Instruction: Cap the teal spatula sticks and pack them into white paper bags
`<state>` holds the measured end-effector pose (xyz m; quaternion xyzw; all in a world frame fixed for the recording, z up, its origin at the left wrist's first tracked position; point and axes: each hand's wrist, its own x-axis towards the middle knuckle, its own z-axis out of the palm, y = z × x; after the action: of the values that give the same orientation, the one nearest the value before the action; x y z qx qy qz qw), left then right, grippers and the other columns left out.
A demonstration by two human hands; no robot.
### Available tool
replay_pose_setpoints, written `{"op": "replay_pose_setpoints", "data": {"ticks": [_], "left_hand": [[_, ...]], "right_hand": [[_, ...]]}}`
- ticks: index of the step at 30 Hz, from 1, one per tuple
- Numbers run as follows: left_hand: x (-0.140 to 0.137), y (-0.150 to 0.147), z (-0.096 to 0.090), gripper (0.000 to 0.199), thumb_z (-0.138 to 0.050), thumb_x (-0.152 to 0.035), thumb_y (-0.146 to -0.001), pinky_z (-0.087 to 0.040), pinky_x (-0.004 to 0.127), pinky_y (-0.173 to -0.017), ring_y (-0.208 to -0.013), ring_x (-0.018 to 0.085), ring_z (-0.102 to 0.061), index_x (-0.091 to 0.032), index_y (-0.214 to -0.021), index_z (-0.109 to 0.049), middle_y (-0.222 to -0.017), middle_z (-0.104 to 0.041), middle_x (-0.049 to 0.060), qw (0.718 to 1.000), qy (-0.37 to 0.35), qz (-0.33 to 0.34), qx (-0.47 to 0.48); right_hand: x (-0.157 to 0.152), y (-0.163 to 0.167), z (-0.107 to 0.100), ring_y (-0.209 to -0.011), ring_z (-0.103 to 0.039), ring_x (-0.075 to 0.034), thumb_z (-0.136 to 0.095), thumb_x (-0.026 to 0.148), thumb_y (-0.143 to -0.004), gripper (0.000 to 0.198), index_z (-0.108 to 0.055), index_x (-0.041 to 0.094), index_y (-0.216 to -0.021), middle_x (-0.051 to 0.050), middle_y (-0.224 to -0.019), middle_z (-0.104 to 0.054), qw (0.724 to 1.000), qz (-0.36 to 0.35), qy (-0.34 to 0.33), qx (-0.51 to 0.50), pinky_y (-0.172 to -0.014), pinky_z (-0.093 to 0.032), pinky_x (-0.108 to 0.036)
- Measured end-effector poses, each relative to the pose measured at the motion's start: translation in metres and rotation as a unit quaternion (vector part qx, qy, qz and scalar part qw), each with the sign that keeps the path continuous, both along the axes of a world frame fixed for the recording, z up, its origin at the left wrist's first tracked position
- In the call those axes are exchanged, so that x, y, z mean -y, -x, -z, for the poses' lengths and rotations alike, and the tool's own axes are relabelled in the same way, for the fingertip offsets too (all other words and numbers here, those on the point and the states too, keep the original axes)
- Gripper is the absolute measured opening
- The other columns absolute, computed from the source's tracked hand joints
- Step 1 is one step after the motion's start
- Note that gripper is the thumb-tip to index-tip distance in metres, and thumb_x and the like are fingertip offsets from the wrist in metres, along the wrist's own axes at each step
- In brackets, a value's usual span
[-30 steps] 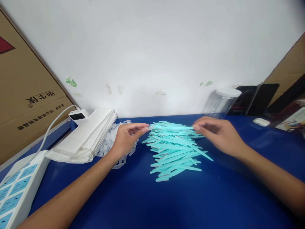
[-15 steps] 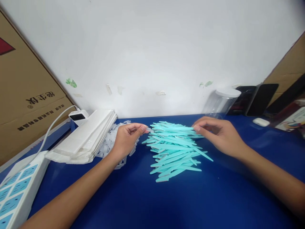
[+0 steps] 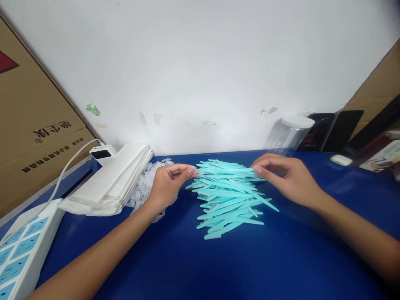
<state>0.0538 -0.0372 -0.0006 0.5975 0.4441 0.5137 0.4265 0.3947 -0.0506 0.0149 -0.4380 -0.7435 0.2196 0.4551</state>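
Observation:
My left hand pinches a small translucent blade cap between thumb and forefinger. My right hand grips the handle end of a turquoise eyebrow razor, which lies level above the pile. The cap is at the razor's blade end; how far it covers the blade I cannot tell. Beneath is a heap of turquoise eyebrow razors, most with their blade ends to the left. Loose translucent caps are heaped behind my left hand, which partly hides them.
White flat sleeves are stacked on the left, beside a power strip and a small white device with a cable. A clear jar, a dark phone and a white case stand back right. The wall closes off the back.
My left hand has moved slightly right, bringing the cap to the blade end of the held razor. My right hand has hardly moved.

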Motion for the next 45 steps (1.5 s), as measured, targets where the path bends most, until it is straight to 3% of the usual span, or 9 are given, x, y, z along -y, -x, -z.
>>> {"op": "replay_pose_setpoints", "data": {"ticks": [17, 22, 25, 27, 29, 32, 35, 40, 45], "left_hand": [[0.017, -0.007, -0.005, 0.033, -0.092, -0.05, -0.084, -0.068, 0.039, -0.085, -0.088, 0.03, -0.085, -0.019, -0.096, -0.089, -0.088, -0.087, 0.008, 0.999, 0.014, 0.026, -0.043], [0.019, -0.007, -0.007, 0.031, -0.082, -0.049, -0.096, -0.065, 0.039, -0.09, -0.093, 0.027, -0.083, -0.023, -0.112, -0.088, -0.097, -0.088, 0.006, 0.99, -0.066, 0.005, -0.127], [0.01, 0.004, -0.009, 0.03, -0.073, -0.044, -0.104, -0.061, 0.039, -0.092, -0.095, 0.024, -0.08, -0.024, -0.126, -0.082, -0.103, -0.087, 0.005, 0.947, -0.213, -0.042, -0.235], [-0.001, 0.016, -0.008, 0.024, -0.07, -0.041, -0.106, -0.057, 0.041, -0.09, -0.089, 0.024, -0.076, -0.023, -0.113, -0.083, -0.098, -0.086, 0.005, 0.892, -0.311, -0.061, -0.323], [-0.013, 0.03, -0.006, 0.026, -0.066, -0.039, -0.108, -0.055, 0.041, -0.086, -0.087, 0.025, -0.074, -0.022, -0.098, -0.082, -0.092, -0.084, 0.006, 0.845, -0.338, -0.072, -0.409], [-0.026, 0.047, -0.004, 0.027, -0.062, -0.037, -0.107, -0.051, 0.039, -0.077, -0.086, 0.027, -0.071, -0.021, -0.094, -0.08, -0.087, -0.081, 0.007, 0.806, -0.273, -0.076, -0.519], [-0.03, 0.055, -0.006, 0.029, -0.061, -0.039, -0.106, -0.045, 0.037, -0.072, -0.083, 0.027, -0.069, -0.021, -0.089, -0.078, -0.084, -0.077, 0.007, 0.791, -0.204, -0.055, -0.575], [-0.028, 0.055, -0.016, 0.037, -0.061, -0.048, -0.105, -0.036, 0.034, -0.064, -0.072, 0.024, -0.064, -0.022, -0.081, -0.072, -0.078, -0.074, 0.006, 0.798, -0.154, -0.013, -0.582], [-0.026, 0.055, -0.02, 0.04, -0.062, -0.05, -0.104, -0.033, 0.033, -0.061, -0.068, 0.023, -0.063, -0.022, -0.077, -0.07, -0.075, -0.073, 0.006, 0.803, -0.141, -0.01, -0.578]], "right_hand": [[0.012, 0.012, -0.002, -0.086, -0.072, -0.022, -0.077, 0.048, -0.1, 0.025, -0.084, 0.027, -0.089, -0.007, -0.096, -0.078, 0.999, -0.04, 0.031, -0.006, -0.073, -0.058, -0.034], [0.005, 0.003, -0.003, -0.087, -0.072, -0.023, -0.078, 0.055, -0.097, 0.031, -0.084, 0.027, -0.088, -0.007, -0.098, -0.079, 0.999, -0.019, 0.046, -0.011, -0.076, -0.058, -0.035], [-0.013, -0.019, -0.003, -0.082, -0.072, -0.023, -0.085, 0.065, -0.086, 0.041, -0.083, 0.024, -0.088, -0.007, -0.096, -0.08, 0.993, 0.072, 0.074, -0.053, -0.08, -0.059, -0.037], [-0.03, -0.04, -0.002, -0.078, -0.07, -0.022, -0.089, 0.068, -0.076, 0.049, -0.082, 0.021, -0.088, -0.008, -0.094, -0.08, 0.976, 0.163, 0.103, -0.099, -0.08, -0.059, -0.038], [-0.046, -0.061, 0.002, -0.08, -0.069, -0.024, -0.088, 0.064, -0.073, 0.049, -0.081, 0.018, -0.09, -0.012, -0.093, -0.08, 0.964, 0.21, 0.117, -0.109, -0.075, -0.059, -0.037], [-0.063, -0.087, 0.011, -0.074, -0.063, -0.022, -0.086, 0.047, -0.072, 0.035, -0.081, 0.014, -0.083, -0.013, -0.081, -0.076, 0.952, 0.257, 0.149, -0.079, -0.062, -0.051, -0.034], [-0.069, -0.103, 0.019, -0.069, -0.06, -0.021, -0.079, 0.04, -0.076, 0.028, -0.082, 0.013, -0.081, -0.014, -0.077, -0.075, 0.944, 0.275, 0.18, -0.028, -0.057, -0.047, -0.034], [-0.071, -0.113, 0.022, -0.074, -0.068, -0.026, -0.068, 0.045, -0.085, 0.033, -0.084, 0.016, -0.081, -0.018, -0.092, -0.083, 0.945, 0.231, 0.213, 0.088, -0.061, -0.05, -0.037], [-0.068, -0.121, 0.018, -0.062, -0.067, -0.027, -0.074, 0.046, -0.08, 0.035, -0.073, 0.02, -0.057, -0.012, -0.065, -0.077, 0.923, 0.176, 0.224, 0.258, -0.063, -0.045, -0.039]]}}
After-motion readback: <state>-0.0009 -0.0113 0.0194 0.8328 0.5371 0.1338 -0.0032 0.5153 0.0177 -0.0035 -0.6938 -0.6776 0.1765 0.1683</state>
